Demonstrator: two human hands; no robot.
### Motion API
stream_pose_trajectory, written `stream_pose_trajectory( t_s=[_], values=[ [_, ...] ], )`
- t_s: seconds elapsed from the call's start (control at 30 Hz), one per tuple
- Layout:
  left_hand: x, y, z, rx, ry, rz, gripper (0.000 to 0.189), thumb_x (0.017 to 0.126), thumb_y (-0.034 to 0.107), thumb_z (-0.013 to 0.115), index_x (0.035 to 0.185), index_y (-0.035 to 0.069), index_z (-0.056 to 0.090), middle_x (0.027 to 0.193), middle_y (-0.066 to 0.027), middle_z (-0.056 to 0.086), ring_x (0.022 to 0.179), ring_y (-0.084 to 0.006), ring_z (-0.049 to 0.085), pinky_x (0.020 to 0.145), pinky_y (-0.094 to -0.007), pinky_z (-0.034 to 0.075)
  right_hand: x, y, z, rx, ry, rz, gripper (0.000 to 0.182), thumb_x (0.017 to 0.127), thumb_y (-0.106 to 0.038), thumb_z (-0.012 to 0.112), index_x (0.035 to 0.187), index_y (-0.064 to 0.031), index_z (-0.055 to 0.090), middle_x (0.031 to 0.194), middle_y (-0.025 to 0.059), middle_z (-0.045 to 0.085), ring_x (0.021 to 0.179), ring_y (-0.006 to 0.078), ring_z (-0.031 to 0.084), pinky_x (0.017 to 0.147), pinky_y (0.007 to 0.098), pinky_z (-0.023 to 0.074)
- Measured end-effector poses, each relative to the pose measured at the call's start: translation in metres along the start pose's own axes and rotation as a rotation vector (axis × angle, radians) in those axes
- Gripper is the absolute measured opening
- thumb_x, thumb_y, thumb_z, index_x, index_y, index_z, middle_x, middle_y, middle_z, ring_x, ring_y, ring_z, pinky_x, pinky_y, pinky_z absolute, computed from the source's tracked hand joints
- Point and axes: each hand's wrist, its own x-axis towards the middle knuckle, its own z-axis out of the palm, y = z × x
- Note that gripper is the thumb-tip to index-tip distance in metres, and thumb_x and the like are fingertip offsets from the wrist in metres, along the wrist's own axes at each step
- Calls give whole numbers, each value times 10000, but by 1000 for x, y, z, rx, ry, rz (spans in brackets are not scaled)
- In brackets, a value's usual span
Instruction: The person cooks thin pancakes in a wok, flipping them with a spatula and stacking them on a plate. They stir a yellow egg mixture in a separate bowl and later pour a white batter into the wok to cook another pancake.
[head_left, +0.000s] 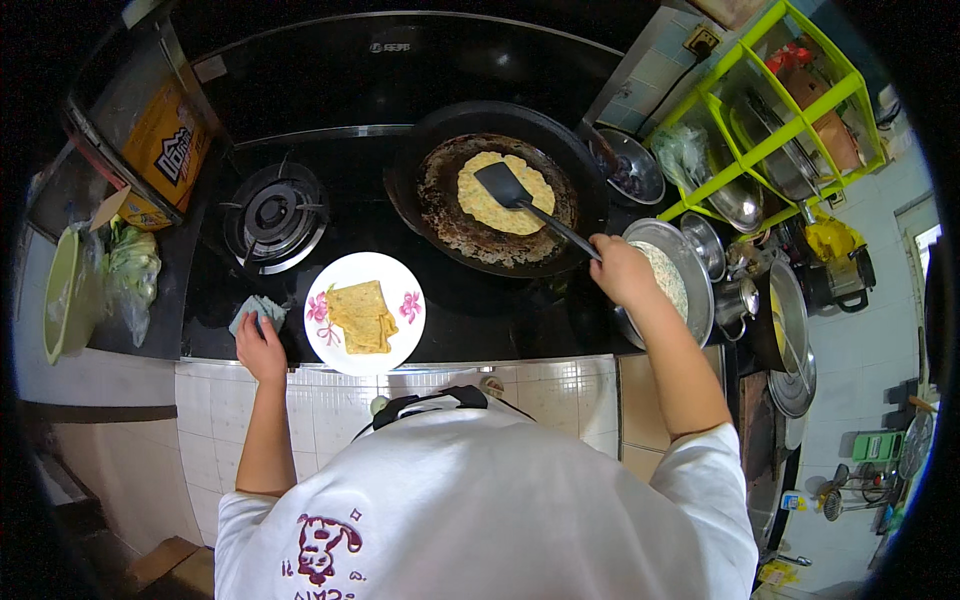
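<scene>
My right hand (624, 271) grips the handle of a black spatula (504, 185). The blade rests on a round, yellowish pancake with green flecks (487, 210), which lies flat in a dark, worn wok (442, 236). At the stove's front left, my left hand (260, 349) lies with its fingers on a folded grey-blue cloth (264, 311). Between my hands, a white plate with pink flowers (364, 264) holds folded pancakes (364, 315). Beneath my right forearm, partly hidden, stands a metal bowl (701, 300) of pale, flecked batter (660, 274).
A bare gas burner (274, 214) sits left of the wok. At the right stand a smaller metal bowl (641, 169), a green rack (806, 120) with pans and a metal pitcher (739, 300). Far left are bagged leafy vegetables (131, 259) and a yellow box (169, 150).
</scene>
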Motion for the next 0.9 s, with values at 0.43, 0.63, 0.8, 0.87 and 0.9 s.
stream_pose_trajectory(
  t_s=[0.43, 0.63, 0.8, 0.87, 0.9],
  values=[
    [-71, 29, -13, -173, 211, 53, 280, 851, 194, 496, 1041, -13, 493, 1087, -210, 466, 1052, -337, 406, 916, -425, 299, -29, 56, -102, 273, -34, 73, 311, 763, -206, 584, 997, -2, 569, 863, 165, 608, 777, 288, 584, 694, 347, 451],
    [-222, 57, 46, -982, -935, -626, 218, 882, 230, 482, 998, 47, 507, 923, -53, 559, 832, -197, 529, 733, -306, 419, -35, 89, -61, 656, 190, 94, 241, 797, -113, 611, 1003, 3, 567, 809, 73, 599, 714, 121, 532, 650, 251, 431],
    [-232, 158, 66, -1249, -1277, -1372, 261, 890, 167, 450, 1122, 48, 447, 1074, -88, 529, 938, -231, 537, 817, -357, 451, -21, 79, -42, 763, 105, 33, 242, 819, -105, 595, 1029, 7, 551, 806, 20, 564, 732, 79, 498, 642, 215, 407],
    [-243, 177, 85, -1525, -1268, -1609, 242, 893, 143, 421, 1082, -8, 435, 1107, -135, 505, 1007, -275, 524, 870, -394, 449, -22, 86, -42, 764, 96, 31, 248, 817, -102, 596, 1034, 8, 550, 804, 18, 565, 730, 79, 499, 645, 212, 407],
    [-245, 183, 92, -1642, -1287, -1619, 241, 886, 136, 432, 1069, -22, 442, 1099, -144, 504, 1013, -289, 518, 889, -406, 439, -22, 89, -41, 769, 101, 27, 250, 816, -101, 597, 1036, 8, 549, 804, 18, 565, 729, 79, 500, 646, 211, 408]
  ],
)
